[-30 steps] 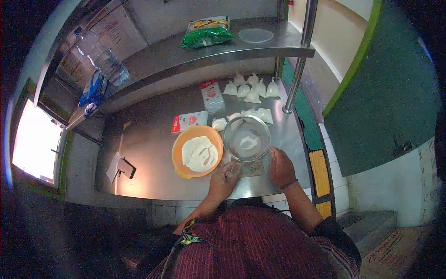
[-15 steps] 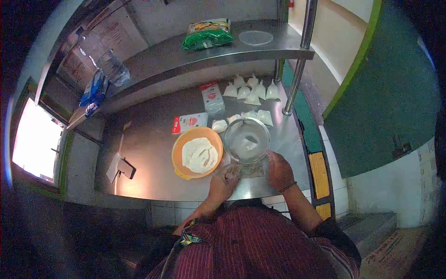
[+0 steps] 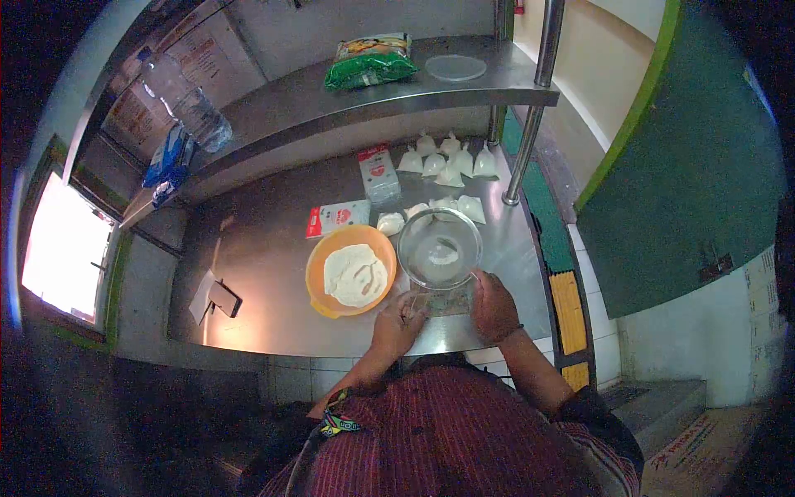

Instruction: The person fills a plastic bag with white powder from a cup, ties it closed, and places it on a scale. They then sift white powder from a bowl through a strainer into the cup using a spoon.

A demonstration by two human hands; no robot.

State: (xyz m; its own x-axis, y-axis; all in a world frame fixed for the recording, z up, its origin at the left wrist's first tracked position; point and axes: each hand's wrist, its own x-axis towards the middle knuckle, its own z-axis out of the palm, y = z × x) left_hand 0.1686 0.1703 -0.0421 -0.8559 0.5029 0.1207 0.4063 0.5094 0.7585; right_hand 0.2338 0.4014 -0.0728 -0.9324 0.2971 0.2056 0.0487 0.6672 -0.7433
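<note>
Near the front edge of the metal table, my left hand [image 3: 400,323] is closed, with what may be thin clear plastic at its fingertips, too faint to make out. My right hand [image 3: 494,308] is closed beside the lower right rim of a clear round bowl [image 3: 440,248] holding a little white powder; what its fingers grip is hidden. A small flat patterned piece [image 3: 450,303] lies between my hands. Left of the clear bowl stands an orange bowl [image 3: 313,277] with a heap of white powder [image 3: 354,275].
Several filled, tied bags [image 3: 450,172] stand at the back right; more small bags [image 3: 390,223] lie behind the bowls. Two red-and-white packs [image 3: 339,219] [image 3: 378,176] are nearby. A phone [image 3: 224,298] is at the left. The shelf [image 3: 286,108] holds a bottle [image 3: 195,116] and a green pack [image 3: 370,70].
My right hand has shifted slightly left and turned inward at the clear bowl's lower right. The powder in that bowl has changed shape a little. My left hand has barely moved.
</note>
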